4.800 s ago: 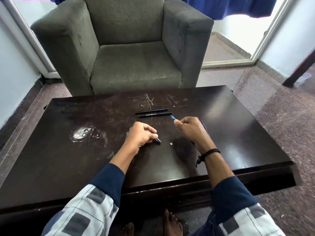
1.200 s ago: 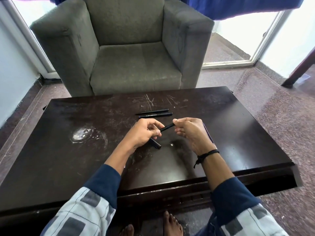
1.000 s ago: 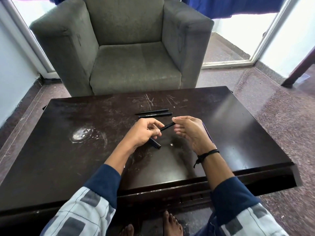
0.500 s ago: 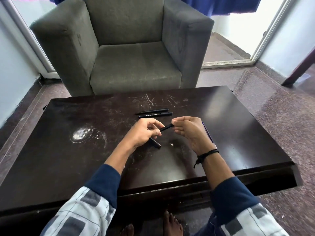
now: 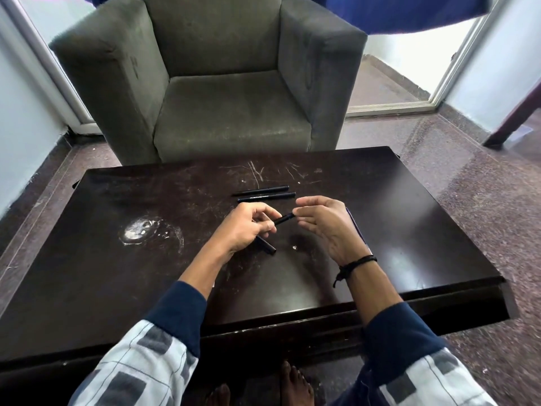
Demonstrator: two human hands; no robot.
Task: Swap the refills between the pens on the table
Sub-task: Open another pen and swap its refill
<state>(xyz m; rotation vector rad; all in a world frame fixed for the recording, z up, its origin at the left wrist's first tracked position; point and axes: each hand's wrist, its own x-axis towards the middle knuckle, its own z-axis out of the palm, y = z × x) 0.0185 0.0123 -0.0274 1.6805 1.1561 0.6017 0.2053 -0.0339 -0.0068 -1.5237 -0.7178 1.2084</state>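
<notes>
- Tabletop [image 5: 409, 230] of dark brown, glossy, scratched wood lies low in front of you; both your forearms reach in over its near edge.
- Your left hand [image 5: 244, 228] hangs over the middle of the wood. Its thumb and curled fingers are clamped round a short black pen barrel [image 5: 282, 219], which slants up and to the right out of the grip.
- Your right hand [image 5: 325, 227], with a black cord bracelet [image 5: 355, 262] at the wrist, faces the left hand. Its fingertips [image 5: 296, 213] meet the free end of the short black pen barrel. The fingers are loosely bent, and you cannot tell whether they pinch that end or only touch it.
- A second black tubular pen piece [image 5: 267, 248] pokes out below the left hand, pointing toward you and to the right. You cannot tell whether the hand holds it or it rests on the wood.
- 2 slim black pens lie side by side, nearly parallel, just beyond your hands: the farther pen [image 5: 262, 190] and the nearer pen [image 5: 268, 196], which has pale lettering on its body.
- A thin blue-violet strip [image 5: 355, 227] shows behind the right hand; it is mostly hidden.
- A whitish round stain [image 5: 140, 231] marks the wood to your left.
- A grey-green upholstered armchair [image 5: 228, 92] stands beyond the far edge.
</notes>
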